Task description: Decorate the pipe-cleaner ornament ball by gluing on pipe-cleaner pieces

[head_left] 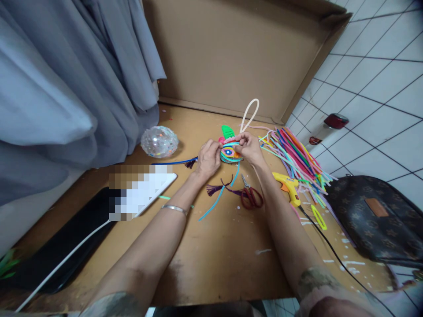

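A small colourful craft piece [228,152] with an eye shape, a green leaf-like part [228,131] and blue bands sits at the middle of the table. My left hand [210,156] has its fingers closed on its left side. My right hand [248,147] pinches its upper right edge. A cream loop [250,115] rises behind my right fingers. Just below lie light blue strips [216,203], a dark purple tassel [214,189] and red-handled scissors [251,197].
A clear ball [159,141] stands at the back left, near the grey curtain [109,79]. To the right are many coloured pipe cleaners [299,154], a yellow glue gun [290,188] with a black cord, and a brown bag [380,220]. A white power strip [155,189] lies left; cardboard [238,57] stands behind.
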`<state>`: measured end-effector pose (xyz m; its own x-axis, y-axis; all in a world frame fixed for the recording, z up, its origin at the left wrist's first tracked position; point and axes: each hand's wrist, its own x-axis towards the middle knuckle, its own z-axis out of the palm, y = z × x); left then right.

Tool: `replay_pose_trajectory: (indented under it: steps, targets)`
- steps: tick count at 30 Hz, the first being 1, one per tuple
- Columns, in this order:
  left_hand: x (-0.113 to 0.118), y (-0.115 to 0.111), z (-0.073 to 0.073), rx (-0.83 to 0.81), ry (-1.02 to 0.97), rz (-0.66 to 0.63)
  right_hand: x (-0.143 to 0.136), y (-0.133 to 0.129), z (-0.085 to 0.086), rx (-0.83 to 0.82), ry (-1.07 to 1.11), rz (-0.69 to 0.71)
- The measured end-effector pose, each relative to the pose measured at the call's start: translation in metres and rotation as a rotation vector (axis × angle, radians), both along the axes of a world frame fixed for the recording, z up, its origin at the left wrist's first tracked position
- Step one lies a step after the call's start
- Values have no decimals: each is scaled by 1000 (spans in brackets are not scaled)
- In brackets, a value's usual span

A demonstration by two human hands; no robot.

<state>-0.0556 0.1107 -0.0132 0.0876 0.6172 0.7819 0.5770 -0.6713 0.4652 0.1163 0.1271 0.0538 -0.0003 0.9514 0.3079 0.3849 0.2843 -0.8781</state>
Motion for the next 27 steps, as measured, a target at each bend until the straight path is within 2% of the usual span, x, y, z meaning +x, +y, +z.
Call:
replay_pose_trajectory:
  steps: [12, 27]
  targets:
    - [-1, -1, 2, -54, -52, -6, -2, -2, 4, -13, 6, -5]
    - [0, -3, 5, -23, -18, -6, -2, 0, 0, 5, 11, -3]
